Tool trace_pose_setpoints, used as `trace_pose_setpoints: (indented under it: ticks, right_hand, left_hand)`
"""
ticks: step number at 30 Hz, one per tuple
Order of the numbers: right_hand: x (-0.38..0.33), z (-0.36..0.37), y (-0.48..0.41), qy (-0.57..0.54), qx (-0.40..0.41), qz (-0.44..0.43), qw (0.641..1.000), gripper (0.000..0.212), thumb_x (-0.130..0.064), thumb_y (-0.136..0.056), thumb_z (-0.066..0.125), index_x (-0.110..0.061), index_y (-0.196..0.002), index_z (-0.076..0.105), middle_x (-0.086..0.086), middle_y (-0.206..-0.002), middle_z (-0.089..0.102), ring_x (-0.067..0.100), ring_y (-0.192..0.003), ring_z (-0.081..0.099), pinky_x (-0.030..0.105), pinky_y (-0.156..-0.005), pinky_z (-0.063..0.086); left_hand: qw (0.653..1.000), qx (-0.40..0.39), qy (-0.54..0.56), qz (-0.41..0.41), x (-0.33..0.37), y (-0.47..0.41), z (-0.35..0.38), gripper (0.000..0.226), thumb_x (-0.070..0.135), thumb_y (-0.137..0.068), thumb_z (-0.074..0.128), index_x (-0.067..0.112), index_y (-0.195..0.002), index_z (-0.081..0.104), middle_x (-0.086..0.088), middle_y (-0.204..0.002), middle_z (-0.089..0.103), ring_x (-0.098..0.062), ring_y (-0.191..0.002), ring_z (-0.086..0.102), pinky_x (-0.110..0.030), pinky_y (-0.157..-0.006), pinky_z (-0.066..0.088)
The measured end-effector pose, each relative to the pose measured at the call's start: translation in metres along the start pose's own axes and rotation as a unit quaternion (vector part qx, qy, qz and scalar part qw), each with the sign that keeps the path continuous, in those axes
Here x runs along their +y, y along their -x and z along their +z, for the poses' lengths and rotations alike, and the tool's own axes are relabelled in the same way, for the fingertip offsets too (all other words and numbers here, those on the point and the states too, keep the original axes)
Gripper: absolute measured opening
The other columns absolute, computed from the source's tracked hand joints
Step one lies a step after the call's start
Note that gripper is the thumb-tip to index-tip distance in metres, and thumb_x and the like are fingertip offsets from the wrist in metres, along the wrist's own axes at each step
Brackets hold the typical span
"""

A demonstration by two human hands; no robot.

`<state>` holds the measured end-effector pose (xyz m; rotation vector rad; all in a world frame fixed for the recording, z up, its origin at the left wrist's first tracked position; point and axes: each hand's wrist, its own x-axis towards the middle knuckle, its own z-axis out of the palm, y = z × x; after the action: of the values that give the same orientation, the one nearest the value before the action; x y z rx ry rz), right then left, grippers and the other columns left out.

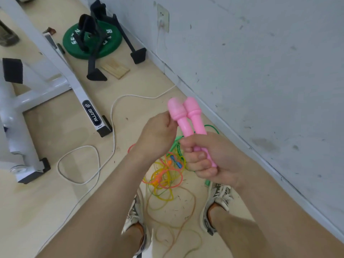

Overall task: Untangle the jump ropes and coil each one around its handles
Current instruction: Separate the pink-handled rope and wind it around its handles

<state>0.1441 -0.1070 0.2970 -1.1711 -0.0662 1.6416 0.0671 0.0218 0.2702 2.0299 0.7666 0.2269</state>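
Pink plastic handles (193,116), likely light and rigid, sit bundled mid-shaft in the right hand (210,159), grip wrapped tight; the left hand (156,135) curls beside them, its grip unclear.

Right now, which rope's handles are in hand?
The pink handles, gripped side by side by the right hand; the other colours lie in the tangle on the floor.

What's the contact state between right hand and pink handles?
Touching. The head view shows the right hand gripping the lower shafts of both pink handles, fingers curled round them.
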Motion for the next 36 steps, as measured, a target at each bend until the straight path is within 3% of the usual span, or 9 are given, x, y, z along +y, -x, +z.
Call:
trace_pose_setpoints:
  ticks: [4,7,10,13,17,22,27,31,36]
  right_hand:
    - [0.004,-0.012,-0.004,0.116,0.164,-0.015,0.979,0.028,-0.008,-0.090,0.053,-0.018,-0.067,0.041,-0.005,-0.048,0.030,0.006,-0.034,0.023,0.012,-0.033,0.017]
    - [0.006,-0.019,-0.009,0.272,0.265,-0.039,0.924,0.023,-0.017,-0.091,0.055,-0.016,-0.069,0.046,-0.001,-0.051,0.039,0.012,-0.034,0.032,0.017,-0.037,0.025]
    - [0.010,-0.028,-0.013,0.482,0.293,-0.009,0.825,0.026,-0.023,-0.094,0.050,-0.015,-0.069,0.048,0.003,-0.057,0.048,0.014,-0.036,0.044,0.018,-0.038,0.035]
    - [0.012,-0.030,-0.011,0.551,0.253,0.048,0.794,0.017,-0.018,-0.090,0.047,-0.011,-0.076,0.053,0.005,-0.057,0.049,0.022,-0.041,0.045,0.022,-0.042,0.037]
    - [0.015,-0.028,-0.001,0.577,0.145,0.131,0.793,0.016,-0.016,-0.084,0.055,-0.011,-0.069,0.052,0.005,-0.052,0.045,0.022,-0.046,0.039,0.024,-0.045,0.033]
    - [0.009,-0.022,0.010,0.576,0.046,0.140,0.804,0.021,-0.017,-0.085,0.063,-0.012,-0.067,0.054,0.002,-0.052,0.048,0.015,-0.041,0.037,0.019,-0.041,0.029]
    - [0.005,-0.015,0.016,0.600,-0.042,0.127,0.789,0.028,-0.021,-0.085,0.068,-0.017,-0.059,0.059,-0.004,-0.047,0.046,0.013,-0.038,0.037,0.018,-0.038,0.030]
    - [0.004,-0.007,0.020,0.585,-0.135,0.113,0.792,0.041,-0.021,-0.085,0.072,-0.026,-0.047,0.061,-0.006,-0.044,0.043,0.012,-0.036,0.034,0.021,-0.041,0.028]
    - [-0.005,-0.017,0.025,0.478,-0.160,0.027,0.863,0.018,-0.036,-0.080,0.070,-0.020,-0.074,0.070,-0.007,-0.044,0.041,0.012,-0.037,0.032,0.021,-0.042,0.026]
  left_hand:
    - [0.903,-0.073,-0.410,0.110,0.008,0.010,0.005,0.025,0.015,-0.095,0.043,0.011,-0.120,0.047,-0.013,-0.104,0.063,-0.036,-0.094,0.059,-0.035,-0.064,0.032]
    - [0.846,-0.120,-0.489,0.175,0.019,0.022,0.017,0.023,0.011,-0.091,0.043,0.014,-0.113,0.046,-0.007,-0.098,0.061,-0.031,-0.089,0.061,-0.034,-0.062,0.028]
    - [0.834,-0.127,-0.493,0.216,0.027,0.027,0.021,0.018,0.008,-0.088,0.045,0.020,-0.099,0.051,-0.005,-0.083,0.049,-0.029,-0.075,0.053,-0.034,-0.060,0.030]
    - [0.876,-0.134,-0.388,0.251,0.022,0.027,0.018,0.018,0.009,-0.085,0.057,0.026,-0.083,0.055,-0.003,-0.079,0.050,-0.029,-0.077,0.059,-0.036,-0.058,0.035]
    - [0.922,-0.138,-0.266,0.245,0.013,0.022,0.000,0.017,0.031,-0.077,0.064,0.026,-0.089,0.074,0.004,-0.088,0.070,-0.017,-0.087,0.063,-0.030,-0.073,0.045]
    - [0.969,-0.186,-0.066,0.149,0.010,0.022,-0.015,0.013,0.014,-0.072,0.081,0.023,-0.082,0.078,0.014,-0.075,0.065,-0.002,-0.073,0.060,-0.012,-0.065,0.041]
    - [0.960,-0.268,0.020,0.074,0.012,0.023,-0.025,0.018,0.010,-0.073,0.080,0.027,-0.075,0.076,0.006,-0.074,0.069,0.001,-0.066,0.059,-0.013,-0.064,0.044]
    - [0.901,-0.409,0.137,-0.050,0.006,0.023,-0.031,0.011,0.006,-0.062,0.079,0.015,-0.068,0.077,-0.002,-0.062,0.069,-0.008,-0.057,0.060,-0.017,-0.055,0.046]
    - [0.850,-0.325,0.388,-0.148,0.011,0.027,-0.020,0.014,0.008,-0.067,0.062,0.009,-0.058,0.072,0.001,-0.056,0.065,-0.006,-0.047,0.059,-0.014,-0.048,0.048]
